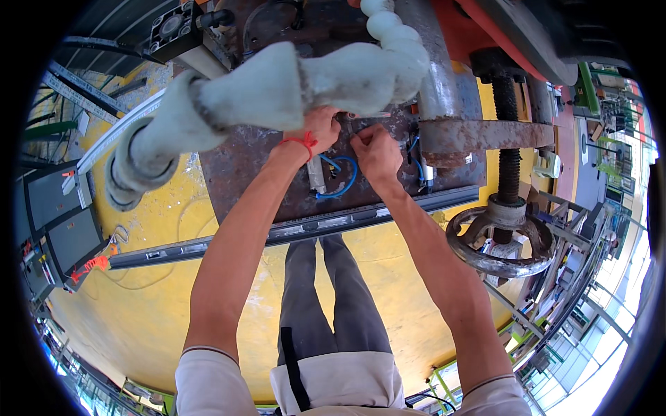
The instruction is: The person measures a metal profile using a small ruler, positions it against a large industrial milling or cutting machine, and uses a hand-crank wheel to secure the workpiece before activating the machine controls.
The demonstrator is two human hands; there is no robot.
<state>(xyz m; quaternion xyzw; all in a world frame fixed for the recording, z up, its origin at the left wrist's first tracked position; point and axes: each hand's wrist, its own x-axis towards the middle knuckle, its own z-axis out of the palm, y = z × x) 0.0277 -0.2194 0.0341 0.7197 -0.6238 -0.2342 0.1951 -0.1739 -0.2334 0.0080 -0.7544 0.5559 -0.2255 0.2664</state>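
Note:
My left hand [322, 129], with a red string round its wrist, is closed over the brown metal table; the pale jointed hose [257, 83] hides part of it. Close by, on its right, my right hand [378, 154] is closed too, thumb and fingers pinched together. Both hands meet at a small metal fixture [349, 126] on the table, and what their fingers grip is too hidden to name. Below the left wrist lies a silver air cylinder [316, 175]. A blue air tube [355, 182] loops beside it. Another small cylinder [427, 173] stands right of my right hand.
A long dark metal rail [319, 223] runs along the table's near edge, under my forearms. At right are a thick threaded screw [506, 173], its handwheel [501, 239] and a rusty metal arm [479, 135]. A black fan-like unit [172, 29] sits far left, above the yellow floor [166, 305].

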